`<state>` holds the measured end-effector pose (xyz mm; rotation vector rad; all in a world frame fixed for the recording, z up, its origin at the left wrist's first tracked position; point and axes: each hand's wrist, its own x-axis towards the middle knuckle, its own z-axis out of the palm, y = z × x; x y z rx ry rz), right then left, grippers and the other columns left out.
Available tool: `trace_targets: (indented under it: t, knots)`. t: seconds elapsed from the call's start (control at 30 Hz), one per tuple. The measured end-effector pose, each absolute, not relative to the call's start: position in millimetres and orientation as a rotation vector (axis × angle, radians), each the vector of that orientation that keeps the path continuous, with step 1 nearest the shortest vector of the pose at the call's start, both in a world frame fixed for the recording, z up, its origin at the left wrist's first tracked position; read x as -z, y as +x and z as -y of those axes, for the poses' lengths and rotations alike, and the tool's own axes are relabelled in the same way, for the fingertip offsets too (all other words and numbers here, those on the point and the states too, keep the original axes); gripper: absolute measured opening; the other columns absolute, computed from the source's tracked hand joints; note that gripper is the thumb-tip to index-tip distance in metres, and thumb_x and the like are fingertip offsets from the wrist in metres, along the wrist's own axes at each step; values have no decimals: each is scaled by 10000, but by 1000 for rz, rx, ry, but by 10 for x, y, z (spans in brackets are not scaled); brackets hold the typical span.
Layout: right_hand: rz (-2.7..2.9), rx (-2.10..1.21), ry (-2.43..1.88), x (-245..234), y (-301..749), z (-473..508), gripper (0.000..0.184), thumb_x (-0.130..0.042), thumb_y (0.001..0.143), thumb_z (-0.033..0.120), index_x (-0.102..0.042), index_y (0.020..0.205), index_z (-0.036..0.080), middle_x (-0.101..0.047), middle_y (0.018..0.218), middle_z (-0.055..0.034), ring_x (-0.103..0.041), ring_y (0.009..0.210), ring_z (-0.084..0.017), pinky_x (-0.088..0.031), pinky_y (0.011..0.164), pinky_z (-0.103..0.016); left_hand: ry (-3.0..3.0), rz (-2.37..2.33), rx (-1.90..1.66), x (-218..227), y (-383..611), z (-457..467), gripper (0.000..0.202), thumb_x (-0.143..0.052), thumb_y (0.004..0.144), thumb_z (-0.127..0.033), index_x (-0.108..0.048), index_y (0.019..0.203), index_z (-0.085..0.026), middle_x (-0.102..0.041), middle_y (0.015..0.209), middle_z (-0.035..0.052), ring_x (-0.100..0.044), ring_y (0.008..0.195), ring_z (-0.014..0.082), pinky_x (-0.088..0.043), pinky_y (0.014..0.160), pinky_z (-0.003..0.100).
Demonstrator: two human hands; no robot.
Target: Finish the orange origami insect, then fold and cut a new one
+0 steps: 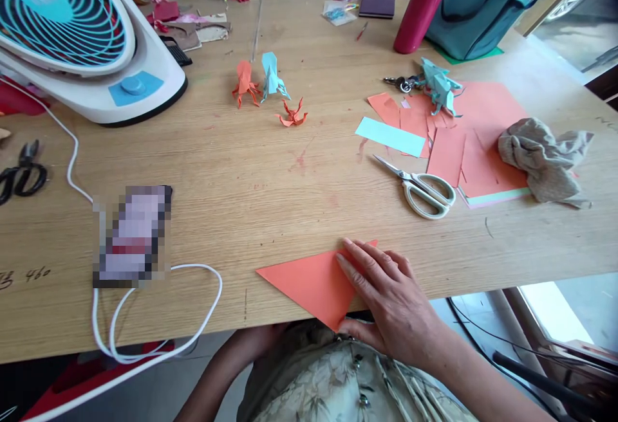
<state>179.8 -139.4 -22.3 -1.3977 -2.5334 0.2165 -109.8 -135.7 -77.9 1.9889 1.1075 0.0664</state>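
A folded triangle of orange paper (309,280) lies at the table's near edge, with its near corner reaching past that edge. My right hand (386,287) rests on its right side, fingers stretched out and flat. The thumb touches the paper by the near corner. Below the table edge, my left hand (268,337) is mostly hidden and its fingers do not show. Farther off stand an orange folded paper figure (245,80) and a light blue one (271,76). A smaller orange folded piece (292,114) sits close to them.
White-handled scissors (427,193) lie right of centre, by a light blue paper strip (390,136), orange sheets (497,103) and a crumpled cloth (541,158). A phone (132,235) with a white cable is at left, below a fan (140,84). A red flask (423,7) stands behind.
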Motion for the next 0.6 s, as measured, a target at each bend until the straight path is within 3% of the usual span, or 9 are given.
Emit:
trace_targets:
  t: [0.17,0.23,0.27,0.3,0.37,0.4,0.47,0.53,0.6]
  knots:
    - [2482,-88,-1428,293,1802,1533,652,-541,971,498,-432,1495,125,-432,1566,-182,-397,1406,-338,-327,1034,-501,1912,-919,83,36,-1268,1697,339,-551,968,-282,-637,1289,-347,-729,1242,-10,-695,1123,200,-576,947,292]
    - [2469,-48,-1426,309,1794,1557,556,-526,990,405,-466,1469,128,-463,1548,-168,-425,1379,-324,-335,1012,-481,1955,-874,-152,-220,-1160,1709,276,-509,994,-269,-660,1207,-358,-752,1148,-43,-717,1033,137,-573,875,199]
    - [2464,-34,-1420,313,1790,1567,524,-514,996,371,-477,1460,129,-472,1542,-164,-435,1369,-320,-338,1004,-474,2024,-892,-320,-289,-1070,1690,296,-506,993,-244,-633,1240,-346,-739,1182,-33,-700,1076,134,-556,923,205]
    - [2456,-23,-1418,314,1786,1576,503,-504,1000,345,-484,1454,130,-479,1538,-161,-441,1361,-316,-340,999,-468,2128,-962,-453,-315,-968,1658,356,-516,989,-220,-577,1323,-328,-691,1295,-3,-643,1199,155,-516,1022,250]
    - [2437,-16,-1419,307,1776,1590,485,-497,1001,319,-492,1448,130,-483,1533,-162,-446,1352,-316,-346,996,-463,2414,-1067,-568,-264,-761,1566,540,-611,952,-265,-451,1467,-284,-543,1493,73,-450,1422,260,-370,1190,440]
    - [2430,-27,-1424,300,1771,1593,483,-502,1000,321,-496,1445,131,-484,1532,-163,-449,1348,-316,-352,995,-461,2516,-1095,-518,-205,-672,1514,641,-644,934,-309,-386,1519,-257,-474,1550,105,-368,1472,304,-318,1211,518]
    - [2415,-62,-1437,282,1757,1587,483,-514,998,338,-505,1438,139,-492,1524,-163,-460,1330,-314,-369,990,-458,2602,-1075,-371,-69,-544,1409,774,-677,902,-377,-317,1556,-172,-384,1600,162,-314,1495,344,-338,1192,557]
    - [2399,-85,-1442,268,1740,1550,480,-522,995,354,-514,1431,153,-508,1510,-161,-479,1299,-314,-387,983,-461,2662,-1029,-238,49,-482,1300,643,-643,921,-343,-425,1501,-174,-409,1587,156,-345,1480,353,-358,1172,587]
    - [2389,-81,-1438,262,1724,1468,466,-524,993,344,-525,1422,162,-527,1492,-159,-500,1265,-313,-404,972,-467,2700,-1072,-207,127,-472,1168,496,-553,946,-182,-509,1440,-189,-463,1557,132,-393,1458,325,-360,1175,578]
